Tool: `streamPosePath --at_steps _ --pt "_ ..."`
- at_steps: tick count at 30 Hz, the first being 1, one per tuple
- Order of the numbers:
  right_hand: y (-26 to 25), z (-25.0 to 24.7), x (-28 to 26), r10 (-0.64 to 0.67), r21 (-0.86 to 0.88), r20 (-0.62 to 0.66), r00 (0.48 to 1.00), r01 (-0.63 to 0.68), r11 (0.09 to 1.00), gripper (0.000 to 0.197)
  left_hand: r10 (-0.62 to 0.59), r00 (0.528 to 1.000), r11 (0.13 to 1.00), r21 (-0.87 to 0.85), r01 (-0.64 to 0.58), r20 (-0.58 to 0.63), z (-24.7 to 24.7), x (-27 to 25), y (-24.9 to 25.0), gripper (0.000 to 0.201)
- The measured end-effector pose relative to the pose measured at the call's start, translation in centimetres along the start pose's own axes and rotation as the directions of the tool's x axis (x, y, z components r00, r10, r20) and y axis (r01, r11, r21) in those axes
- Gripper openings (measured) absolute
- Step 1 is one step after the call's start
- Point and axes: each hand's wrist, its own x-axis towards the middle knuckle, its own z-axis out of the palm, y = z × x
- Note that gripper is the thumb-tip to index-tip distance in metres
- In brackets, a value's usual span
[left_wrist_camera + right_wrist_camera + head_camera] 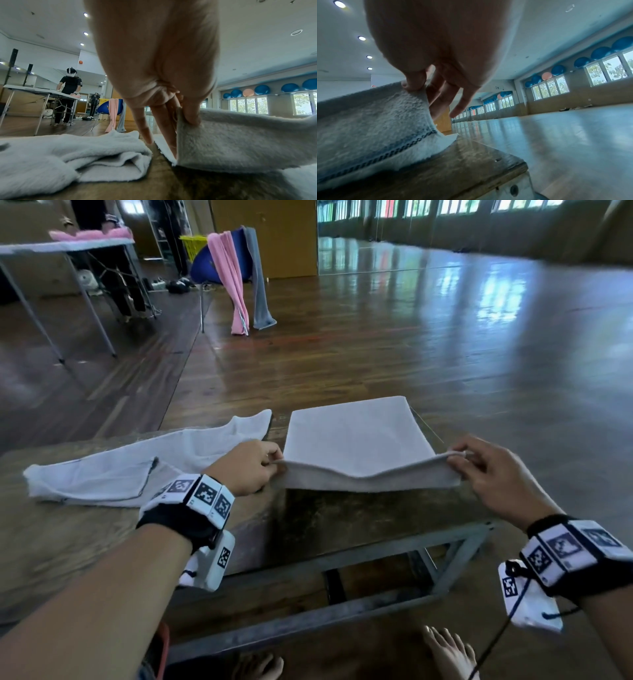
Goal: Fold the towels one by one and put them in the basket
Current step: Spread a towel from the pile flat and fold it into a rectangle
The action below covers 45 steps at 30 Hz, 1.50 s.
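Note:
A pale grey towel (356,440) lies partly folded on the worn wooden table (325,515), its near edge lifted off the top. My left hand (274,462) pinches the near left corner, thumb on top (191,115). My right hand (457,460) pinches the near right corner (412,86), its other fingers hanging loose. The lifted edge sags between the two hands. A second, white towel (137,463) lies crumpled and stretched out on the table to the left (72,152). No basket near me is in view.
The table's right edge (505,152) drops off just past the towel; its metal frame (342,587) and my bare feet are below. Far off stand a blue chair (219,258) draped with pink and grey towels, a yellow basket (193,246), and another table with a person (69,97).

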Motion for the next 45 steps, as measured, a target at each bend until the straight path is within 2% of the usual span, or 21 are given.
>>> streamPosePath --at_steps 3,7,11,13,15,18,21,23,26,28,30,32,34,35,36,37,39,42,44,45 --pt "0.3 0.7 0.2 0.031 -0.01 0.075 0.997 -0.03 0.999 0.014 -0.006 0.999 1.0 0.011 0.006 0.041 -0.1 -0.7 -0.3 0.009" --pt "0.1 1.6 1.3 0.076 0.106 0.08 0.994 -0.084 0.991 0.014 -0.045 0.997 0.999 -0.021 0.044 -0.06 -0.6 -0.8 -1.6 0.022" --pt "0.3 2.6 2.3 0.067 0.154 0.023 0.997 -0.07 0.986 0.021 -0.101 0.979 0.991 -0.105 0.084 -0.177 -0.6 -0.5 -3.1 0.019" --pt "0.3 2.9 2.7 0.104 0.187 -0.022 0.994 -0.098 0.977 0.019 -0.136 0.964 0.969 -0.235 0.081 -0.23 -0.4 -0.2 -3.5 0.014" --pt "0.3 3.0 3.0 0.15 0.226 -0.07 0.986 -0.131 0.965 0.012 -0.168 0.949 0.934 -0.352 0.066 -0.268 -0.1 0.2 -3.4 0.02" --pt "0.4 3.0 3.4 0.151 0.231 -0.136 0.979 -0.117 0.966 0.012 -0.112 0.953 0.935 -0.355 0.005 -0.282 0.2 0.7 -2.6 0.023" --pt "0.5 3.0 3.4 0.117 0.114 -0.102 0.988 -0.106 0.988 0.018 -0.055 0.968 0.974 -0.228 -0.003 -0.246 0.5 0.9 -2.2 0.023" --pt "0.9 3.2 3.1 0.143 0.031 -0.018 0.99 -0.143 0.989 0.018 -0.095 0.981 0.987 -0.147 0.07 -0.171 0.9 1.0 -2.4 0.024" --pt "1.3 3.5 2.7 0.2 -0.047 0.128 0.971 -0.196 0.98 0.022 -0.19 0.98 0.982 -0.004 0.19 0.057 1.4 0.8 -2.8 0.019" --pt "1.5 3.7 2.6 0.228 -0.053 0.152 0.962 -0.223 0.973 0.023 -0.241 0.966 0.97 0.005 0.242 0.092 1.5 0.7 -2.9 0.019" --pt "1.8 4.0 2.8 0.259 -0.049 0.134 0.957 -0.255 0.966 0.019 -0.286 0.958 0.952 -0.11 0.286 0.02 1.7 1.0 -3.2 0.032" --pt "2.1 4.2 3.3 0.296 -0.024 0.092 0.951 -0.295 0.955 0.02 -0.338 0.941 0.885 -0.351 0.305 -0.034 1.8 1.2 -3.4 0.032" --pt "2.4 4.3 3.8 0.359 0.035 0.074 0.931 -0.362 0.932 0.023 -0.353 0.936 0.745 -0.6 0.291 0.016 2.0 1.4 -3.3 0.021" --pt "2.5 4.4 4.0 0.396 0.071 0.078 0.915 -0.402 0.913 0.021 -0.339 0.938 0.681 -0.667 0.302 0.079 2.2 1.4 -3.1 0.017" --pt "2.5 4.4 4.1 0.429 0.099 0.091 0.898 -0.437 0.894 0.019 -0.324 0.935 0.659 -0.675 0.331 0.143 2.4 1.4 -3.0 0.013" --pt "2.6 4.5 4.1 0.457 0.114 0.116 0.882 -0.469 0.876 0.016 -0.332 0.923 0.681 -0.628 0.377 0.194 2.7 1.5 -3.1 0.009" --pt "2.5 4.7 4.0 0.508 0.089 0.204 0.836 -0.533 0.841 0.015 -0.407 0.875 0.734 -0.476 0.484 0.262 3.4 1.7 -3.5 0.019" --pt "2.4 4.6 3.5 0.56 -0.146 0.373 0.74 -0.549 0.823 0.031 -0.498 0.822 0.747 -0.344 0.568 0.274 4.0 2.1 -3.7 0.032" --pt "2.3 4.5 3.0 0.559 -0.21 0.426 0.711 -0.524 0.826 0.031 -0.491 0.834 0.772 -0.319 0.55 0.251 4.2 2.2 -3.5 0.03" --pt "2.2 4.4 2.9 0.541 -0.187 0.428 0.724 -0.515 0.836 0.025 -0.455 0.862 0.799 -0.325 0.505 0.222 4.3 2.4 -3.3 0.027"
